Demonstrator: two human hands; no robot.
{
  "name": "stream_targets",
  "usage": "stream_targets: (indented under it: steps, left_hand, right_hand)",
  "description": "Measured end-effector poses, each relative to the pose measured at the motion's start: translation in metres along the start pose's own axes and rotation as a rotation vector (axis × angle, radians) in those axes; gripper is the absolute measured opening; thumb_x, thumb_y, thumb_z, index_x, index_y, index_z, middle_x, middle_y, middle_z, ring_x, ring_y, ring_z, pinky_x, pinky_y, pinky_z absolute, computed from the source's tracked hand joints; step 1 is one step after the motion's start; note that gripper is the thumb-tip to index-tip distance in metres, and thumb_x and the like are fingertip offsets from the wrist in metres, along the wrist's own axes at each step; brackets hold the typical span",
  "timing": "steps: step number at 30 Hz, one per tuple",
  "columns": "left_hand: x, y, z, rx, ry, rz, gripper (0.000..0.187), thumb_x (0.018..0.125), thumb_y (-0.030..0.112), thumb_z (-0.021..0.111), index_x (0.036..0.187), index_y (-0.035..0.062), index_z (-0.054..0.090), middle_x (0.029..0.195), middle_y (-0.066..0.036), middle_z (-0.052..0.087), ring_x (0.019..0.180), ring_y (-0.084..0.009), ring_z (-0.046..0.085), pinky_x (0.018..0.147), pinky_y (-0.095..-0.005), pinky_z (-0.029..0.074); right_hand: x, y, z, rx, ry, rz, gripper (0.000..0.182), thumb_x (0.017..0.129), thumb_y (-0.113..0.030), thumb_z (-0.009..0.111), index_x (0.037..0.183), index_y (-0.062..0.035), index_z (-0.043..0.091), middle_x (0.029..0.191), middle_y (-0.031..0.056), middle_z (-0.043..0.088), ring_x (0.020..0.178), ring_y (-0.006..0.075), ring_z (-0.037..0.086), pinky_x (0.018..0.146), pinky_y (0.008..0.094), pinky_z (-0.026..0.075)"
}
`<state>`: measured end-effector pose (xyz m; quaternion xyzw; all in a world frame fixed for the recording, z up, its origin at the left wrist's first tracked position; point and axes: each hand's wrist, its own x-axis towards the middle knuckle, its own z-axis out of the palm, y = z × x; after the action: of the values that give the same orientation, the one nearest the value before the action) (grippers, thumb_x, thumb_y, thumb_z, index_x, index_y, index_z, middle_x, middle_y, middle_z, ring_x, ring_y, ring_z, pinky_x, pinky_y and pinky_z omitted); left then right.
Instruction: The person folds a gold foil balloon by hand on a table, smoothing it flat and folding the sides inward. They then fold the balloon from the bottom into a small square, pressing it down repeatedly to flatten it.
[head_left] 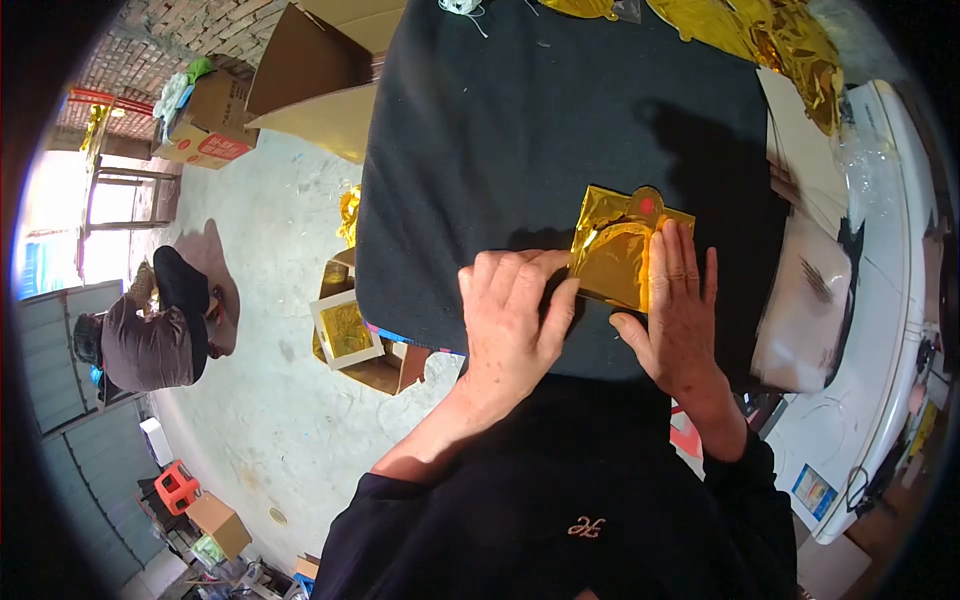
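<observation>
Gold foil, a shiny sheet [622, 255] with a small red dot near its far edge, lies on the black cloth of the desk [480, 150], and both hands are on it; the work looks to be at the folding or flattening stage. The left hand [515, 320] is curled over the sheet's left edge, its fingers [552, 300] bent and pinching the foil there, wrist raised off the cloth. The right hand [680, 310] lies flat, palm down, fingers [668, 262] straight and spread over the sheet's right part, pressing rather than gripping, thumb stretched towards the left hand. As a judgement, the next move calls for the flat hand to keep the foil from sliding while the pinched edge is drawn over and creased, gently, since thin foil tears and wrinkles easily. Beyond the fingertips, at the far desk corner, sits a heap of more gold foil [770, 35].
</observation>
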<state>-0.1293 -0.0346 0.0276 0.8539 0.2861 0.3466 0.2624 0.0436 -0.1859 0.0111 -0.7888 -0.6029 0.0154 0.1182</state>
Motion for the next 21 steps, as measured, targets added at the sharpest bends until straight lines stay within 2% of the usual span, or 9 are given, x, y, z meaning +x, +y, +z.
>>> stream_targets:
  steps: [3,5,8,11,13,14,17,19,21]
  left_hand:
    - [-0.002,-0.007,-0.007,0.042,0.005,-0.053,0.020,0.089,0.007,0.079,0.109,0.0073,0.076,0.102,-0.005,0.075,0.095,-0.0258,0.062,0.086,-0.0385,0.043]
    - [-0.001,-0.013,-0.009,0.089,-0.033,-0.061,0.024,0.091,0.008,0.077,0.114,0.0084,0.077,0.104,-0.005,0.072,0.098,-0.0261,0.059,0.088,-0.0394,0.041]
    - [0.005,-0.020,-0.004,0.136,-0.093,-0.004,0.028,0.092,0.012,0.075,0.120,0.0108,0.079,0.105,-0.004,0.065,0.100,-0.0260,0.055,0.088,-0.0399,0.039]
    - [0.011,-0.019,0.003,0.117,-0.160,0.056,0.030,0.091,0.011,0.075,0.120,0.0131,0.080,0.105,-0.004,0.061,0.100,-0.0249,0.053,0.086,-0.0403,0.037]
    - [0.013,-0.020,0.004,0.077,-0.198,0.089,0.031,0.090,0.010,0.075,0.121,0.0125,0.080,0.105,-0.004,0.060,0.099,-0.0246,0.052,0.086,-0.0406,0.037]
    - [0.013,-0.021,0.003,0.051,-0.211,0.083,0.031,0.090,0.010,0.075,0.121,0.0121,0.079,0.105,-0.004,0.060,0.100,-0.0247,0.052,0.087,-0.0406,0.037]
    - [0.014,-0.024,0.002,0.018,-0.215,0.056,0.032,0.088,0.009,0.075,0.120,0.0106,0.079,0.106,-0.005,0.059,0.100,-0.0250,0.052,0.087,-0.0406,0.037]
    - [0.017,-0.025,0.003,0.043,-0.174,0.025,0.033,0.087,0.008,0.075,0.120,0.0096,0.079,0.106,-0.005,0.059,0.101,-0.0254,0.052,0.087,-0.0403,0.037]
    - [0.017,-0.024,0.000,0.027,-0.243,0.077,0.036,0.086,0.007,0.075,0.121,0.0092,0.078,0.106,-0.005,0.059,0.100,-0.0256,0.052,0.088,-0.0401,0.038]
  right_hand:
    - [0.000,0.000,0.000,-0.010,-0.008,0.008,0.124,0.075,-0.038,0.093,0.166,0.0057,0.020,0.173,0.0281,0.025,0.163,0.0411,0.023,0.131,0.0650,0.011]
    - [0.001,-0.002,-0.001,-0.016,-0.013,0.009,0.124,0.076,-0.039,0.093,0.166,0.0055,0.020,0.173,0.0279,0.025,0.163,0.0412,0.023,0.131,0.0648,0.011]
    - [0.002,-0.003,-0.004,0.020,-0.069,0.037,0.112,0.083,-0.029,0.084,0.167,0.0051,0.018,0.175,0.0271,0.020,0.164,0.0420,0.019,0.131,0.0639,0.007]
    - [0.001,-0.002,-0.004,0.012,-0.077,0.027,0.109,0.085,-0.030,0.081,0.168,0.0033,0.019,0.175,0.0278,0.020,0.164,0.0432,0.018,0.130,0.0652,0.008]
    - [0.001,-0.003,-0.004,-0.010,-0.053,0.017,0.115,0.081,-0.036,0.087,0.168,-0.0002,0.020,0.173,0.0283,0.023,0.163,0.0431,0.021,0.130,0.0667,0.011]
    - [0.001,-0.003,-0.004,-0.022,-0.042,0.012,0.118,0.079,-0.038,0.090,0.168,-0.0020,0.021,0.173,0.0286,0.025,0.163,0.0431,0.023,0.129,0.0674,0.012]
    - [0.002,-0.003,-0.005,-0.020,-0.048,0.001,0.117,0.081,-0.040,0.088,0.169,-0.0045,0.019,0.173,0.0298,0.024,0.162,0.0450,0.023,0.129,0.0692,0.013]
    - [0.001,-0.001,-0.003,-0.031,-0.052,-0.015,0.106,0.089,-0.039,0.078,0.169,-0.0028,0.020,0.174,0.0293,0.021,0.162,0.0458,0.020,0.129,0.0685,0.011]
    - [0.000,0.000,-0.003,-0.038,-0.057,-0.020,0.099,0.093,-0.040,0.072,0.169,-0.0020,0.020,0.174,0.0290,0.020,0.163,0.0463,0.019,0.129,0.0683,0.010]
